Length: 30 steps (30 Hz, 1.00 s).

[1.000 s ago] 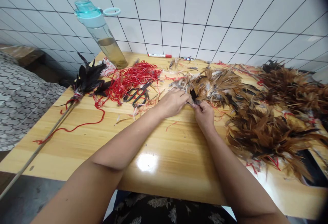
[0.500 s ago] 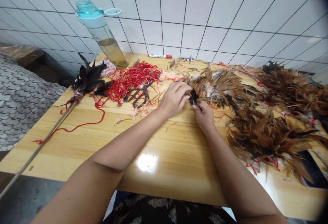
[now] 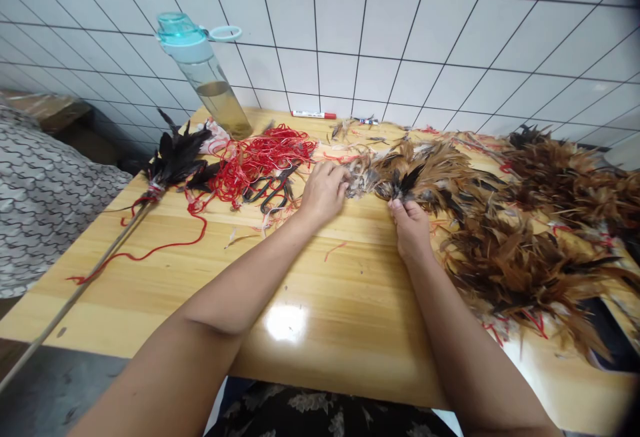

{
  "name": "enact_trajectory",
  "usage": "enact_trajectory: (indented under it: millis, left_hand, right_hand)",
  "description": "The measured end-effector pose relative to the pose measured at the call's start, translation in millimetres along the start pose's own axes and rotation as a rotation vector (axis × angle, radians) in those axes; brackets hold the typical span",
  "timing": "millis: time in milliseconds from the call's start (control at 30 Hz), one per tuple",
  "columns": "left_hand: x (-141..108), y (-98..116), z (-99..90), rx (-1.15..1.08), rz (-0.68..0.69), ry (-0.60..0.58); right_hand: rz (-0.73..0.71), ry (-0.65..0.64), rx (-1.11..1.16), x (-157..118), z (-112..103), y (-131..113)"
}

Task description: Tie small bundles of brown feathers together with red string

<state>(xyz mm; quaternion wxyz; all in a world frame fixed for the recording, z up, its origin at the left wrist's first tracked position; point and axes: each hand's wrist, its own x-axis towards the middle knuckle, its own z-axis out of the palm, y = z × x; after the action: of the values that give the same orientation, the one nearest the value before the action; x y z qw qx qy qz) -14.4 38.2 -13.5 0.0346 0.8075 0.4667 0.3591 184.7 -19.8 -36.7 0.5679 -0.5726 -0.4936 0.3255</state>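
Note:
Between the thumb and fingers of my right hand (image 3: 413,227) is a small bunch of black feathers (image 3: 409,182), held with the tips pointing up and away. My left hand (image 3: 324,191) is a little to the left, its fingers curled against the edge of some fluffy grey feathers (image 3: 363,177). What those fingers grip, if anything, is hidden. Just beyond both hands lies a loose pile of brown feathers (image 3: 440,163). Left of my left hand are black-handled scissors (image 3: 270,193), partly under a tangle of red string (image 3: 270,153).
A stick with black feathers (image 3: 100,260) tied at its end lies along the table's left side. Behind the string stands a water bottle (image 3: 223,100). A red-capped marker (image 3: 314,115) is by the tiled wall. Brown feather bundles (image 3: 525,257) with red ties cover the right side.
My hands have moved apart: the left has drawn back to the left, and the right has shifted slightly right with the black feathers. The camera view has tilted slightly up.

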Motion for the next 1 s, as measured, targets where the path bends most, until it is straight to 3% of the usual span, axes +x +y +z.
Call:
enact_trajectory:
  millis: [133, 367, 533, 633, 833, 933, 1000]
  left_hand:
    - [1, 4, 2.6, 0.030, -0.014, -0.004]
    - [2, 10, 20.3, 0.037, 0.017, -0.056]
    - [3, 17, 8.2, -0.212, -0.056, -0.019]
    - [5, 24, 1.3, -0.443, -0.184, -0.008]
    - [4, 42, 3.6, -1.113, -0.512, -0.175]
    - [2, 43, 4.3, -1.120, -0.485, -0.257]
    - [3, 37, 2.9, -0.959, -0.340, -0.338]
  right_hand:
    - [0.083, 0.028, 0.065, -1, 3, 2]
    - [0.052, -0.001, -0.006, -4, 4, 6]
    - [0.073, 0.010, 0.016, -4, 4, 6]
    - [0.089, 0.014, 0.043, -4, 4, 5]
    - [0.063, 0.011, 0.018, -4, 4, 4]
    - [0.060, 0.013, 0.007, -3, 4, 3]
    - [0.068, 0.018, 0.015, -3, 4, 1]
